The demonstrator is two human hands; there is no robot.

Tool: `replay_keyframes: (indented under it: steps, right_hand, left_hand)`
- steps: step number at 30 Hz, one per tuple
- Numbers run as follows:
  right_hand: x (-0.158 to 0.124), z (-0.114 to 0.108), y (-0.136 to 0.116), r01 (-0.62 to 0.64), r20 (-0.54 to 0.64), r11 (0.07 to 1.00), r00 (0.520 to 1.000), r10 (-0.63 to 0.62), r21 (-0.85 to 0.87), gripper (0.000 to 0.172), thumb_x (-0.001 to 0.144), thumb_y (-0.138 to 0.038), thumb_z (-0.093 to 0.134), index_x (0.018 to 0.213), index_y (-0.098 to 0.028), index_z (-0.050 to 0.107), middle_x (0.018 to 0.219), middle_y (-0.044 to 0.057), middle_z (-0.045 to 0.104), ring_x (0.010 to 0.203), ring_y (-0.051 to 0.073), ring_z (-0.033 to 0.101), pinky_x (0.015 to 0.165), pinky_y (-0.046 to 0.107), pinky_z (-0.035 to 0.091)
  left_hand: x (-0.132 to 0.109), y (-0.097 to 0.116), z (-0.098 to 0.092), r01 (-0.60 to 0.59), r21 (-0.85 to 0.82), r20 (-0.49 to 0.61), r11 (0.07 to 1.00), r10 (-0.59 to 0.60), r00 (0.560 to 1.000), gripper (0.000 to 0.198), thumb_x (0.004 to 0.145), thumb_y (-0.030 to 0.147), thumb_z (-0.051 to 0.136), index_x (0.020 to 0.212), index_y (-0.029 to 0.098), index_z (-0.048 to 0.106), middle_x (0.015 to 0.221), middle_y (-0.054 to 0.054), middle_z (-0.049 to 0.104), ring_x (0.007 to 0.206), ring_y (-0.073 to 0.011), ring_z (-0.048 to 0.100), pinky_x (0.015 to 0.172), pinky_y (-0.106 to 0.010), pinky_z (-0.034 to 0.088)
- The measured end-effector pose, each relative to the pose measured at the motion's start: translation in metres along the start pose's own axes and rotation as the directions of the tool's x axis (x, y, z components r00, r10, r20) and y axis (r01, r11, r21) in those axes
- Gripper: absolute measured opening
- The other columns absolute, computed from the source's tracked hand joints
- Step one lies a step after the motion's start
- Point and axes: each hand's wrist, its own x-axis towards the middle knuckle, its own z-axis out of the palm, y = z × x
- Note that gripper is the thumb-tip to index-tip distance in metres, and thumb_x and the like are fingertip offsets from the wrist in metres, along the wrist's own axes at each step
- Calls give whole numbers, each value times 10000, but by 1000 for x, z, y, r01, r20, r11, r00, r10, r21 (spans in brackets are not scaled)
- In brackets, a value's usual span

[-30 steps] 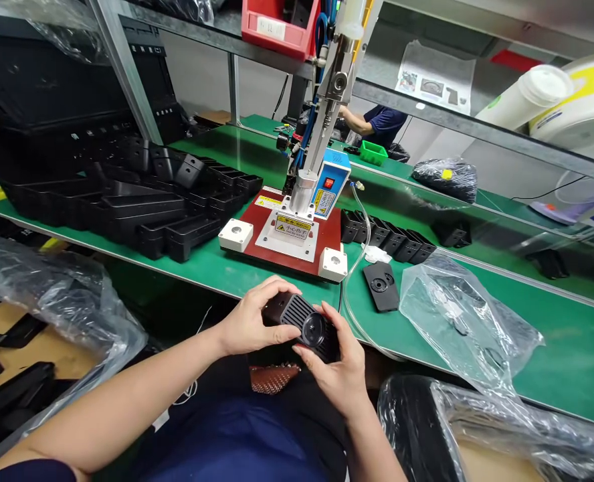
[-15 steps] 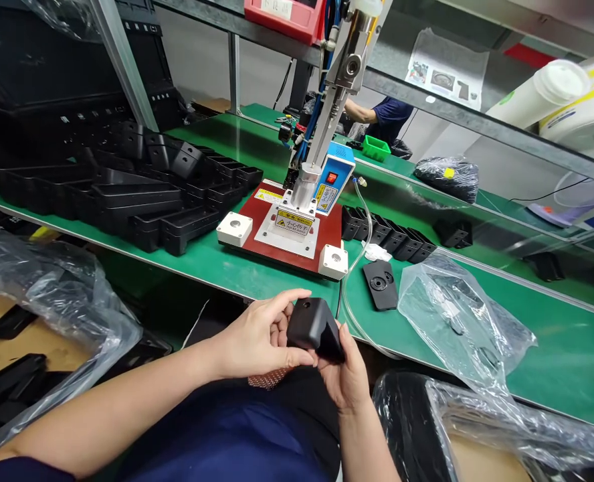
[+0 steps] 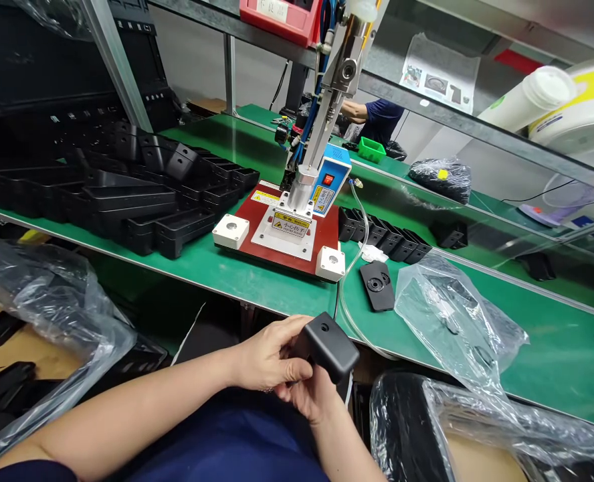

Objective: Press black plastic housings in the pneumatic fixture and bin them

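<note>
A black plastic housing [image 3: 332,349] with a small round hole near one end is held up in front of my body, tilted. My left hand [image 3: 269,355] grips its left end, with the thumb low and the fingers over the far side. Below it, my right hand [image 3: 313,396] closes on the underside; the housing and my left hand hide part of its fingers. Beyond both hands, on the green bench, stands a small press [image 3: 297,207] on a red base [image 3: 327,231] with two white button boxes [image 3: 231,231].
Many black housings [image 3: 146,227] are piled on the left of the bench, and a row of black parts [image 3: 377,234] stands right of the press. Nearby lie a flat black plate [image 3: 377,285] and a clear plastic bag [image 3: 452,314]. A co-worker's arm [image 3: 354,110] shows behind.
The housing has been turned and shifted right, showing more of its long smooth face. My right hand has moved from its right side to underneath.
</note>
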Motion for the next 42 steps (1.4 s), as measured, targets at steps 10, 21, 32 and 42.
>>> replay_keyframes:
  steps: [10, 21, 32, 42]
  right_hand:
    - [-6, -13, -75, 395, 41, 677, 879, -475, -621, 520, 898, -456, 559, 1375, -297, 430, 1407, 91, 473, 1271, 284, 476, 1037, 475, 424]
    - [86, -5, -127, 589, 188, 347, 661, -726, -730, 207, 869, -368, 609, 1027, -235, 593, 1136, 89, 621, 1099, 254, 573, 966, 455, 455]
    - [206, -4, -211, 669, 128, 340, 548, -827, -661, 280, 838, -443, 606, 969, -196, 613, 973, 44, 641, 920, 192, 601, 865, 359, 486]
    - [223, -26, -203, 705, 150, 529, 656, -740, -473, 286, 825, -452, 632, 981, -214, 601, 989, 29, 647, 883, 176, 613, 838, 337, 491]
  left_hand:
    - [3, 12, -36, 34, 511, -127, 859, 36, 991, 542, 684, 525, 747, 1089, 185, 624, 928, -69, 641, 831, -219, 590, 732, -329, 477]
    - [51, 25, -109, -19, 341, -375, 940, 154, 914, 376, 756, 391, 719, 1063, 190, 642, 1037, -67, 665, 969, -224, 614, 862, -342, 473]
    - [171, 28, -176, -145, 474, -577, 868, 431, 693, 294, 923, 368, 457, 1000, 163, 652, 1033, -75, 625, 1022, -181, 589, 939, -310, 439]
    - [172, 29, -161, -39, 603, -613, 797, 494, 617, 287, 930, 307, 432, 1028, 151, 652, 999, -88, 611, 1020, -191, 585, 942, -309, 448]
